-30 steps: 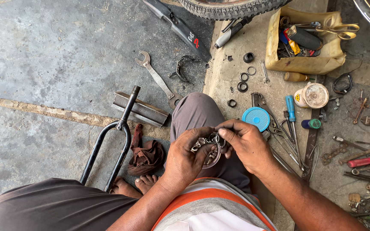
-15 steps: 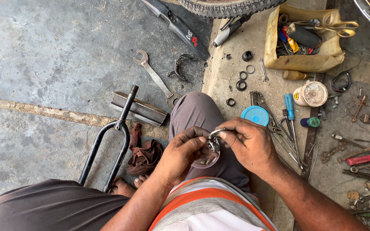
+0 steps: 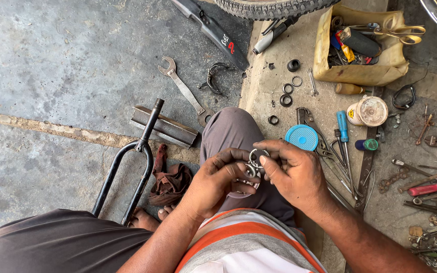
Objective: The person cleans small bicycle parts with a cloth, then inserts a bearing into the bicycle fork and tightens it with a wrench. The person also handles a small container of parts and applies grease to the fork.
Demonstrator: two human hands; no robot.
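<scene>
1. The left hand (image 3: 213, 182) and the right hand (image 3: 294, 172) meet over the raised knee (image 3: 233, 131). Both pinch a small metal ring (image 3: 257, 157) at the fingertips, the right thumb pressed against its rim. A second round metal part seems to sit lower in the left palm, though fingers hide most of it.
2. The hold is narrow, on the ring's edge only. If a finger slips, the ring could drop off the sloping knee and roll.
3. A fall to the right would land it among the loose rings (image 3: 287, 93), the screwdrivers (image 3: 342, 131) and the blue lid (image 3: 301, 137), where it would be easy to lose among like parts.
4. A fall to the left puts it near the rag (image 3: 170, 179) and the black bicycle fork (image 3: 132, 162), close to the bare toes.
5. Open room lies on the left: bare concrete floor (image 3: 51, 65) beyond the spanner (image 3: 183, 88). The right side is crowded, with tools right up to the forearm, so an elbow swing there could scatter them.
</scene>
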